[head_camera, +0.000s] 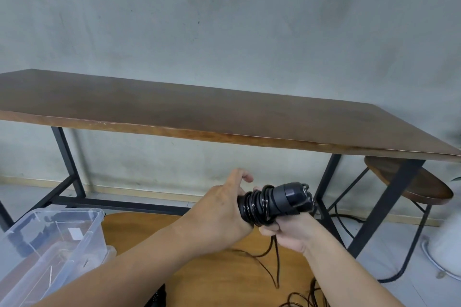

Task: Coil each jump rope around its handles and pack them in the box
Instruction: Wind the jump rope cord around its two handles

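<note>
A black jump rope is held in the air in front of me, its two handles side by side with several turns of cord wound round them. My left hand grips the left end of the handles, index finger lifted off. My right hand holds the bundle from below and pinches the loose cord, which hangs down onto the round wooden table. The clear plastic box stands open at the lower left, apart from both hands.
A long dark wooden table on black metal legs stands ahead against a grey wall. A round wooden stool sits at the right under its end. More dark cord lies at the bottom edge. A white object stands at the far right.
</note>
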